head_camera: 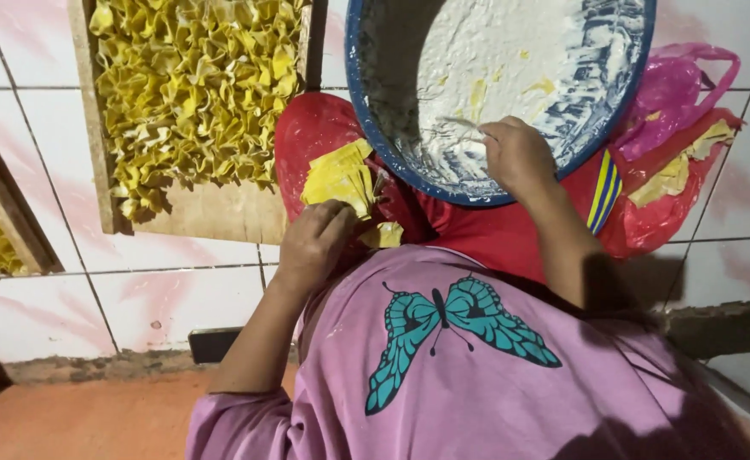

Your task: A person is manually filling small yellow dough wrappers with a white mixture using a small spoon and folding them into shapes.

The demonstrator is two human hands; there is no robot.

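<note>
Dipping into the wide round blue-rimmed basin (375,94) coated with white paste, my right hand (518,155) is curled around a thin pale stick (464,125), its tip resting in the paste near the basin's lower edge. The basin sits tilted on my lap, probably so the paste pools within reach. My left hand (314,243) is closed loosely on a stack of thin square yellow paper sheets (339,176), pinching their lower corner so they fan out over my red-clothed knee (307,136), just beside the basin. I wear a pink shirt with a teal butterfly print (456,328).

To my left, a flat wooden tray (213,209) lies on the floor, heaped with crumpled folded yellow paper pieces (192,85); a second such tray (8,213) shows at the far left edge. To my right, a red and pink plastic bag (677,128) holds more yellow paper. The floor is glossy white tile (162,302) with pinkish reflections, giving way to an orange surface (85,417) nearer me.
</note>
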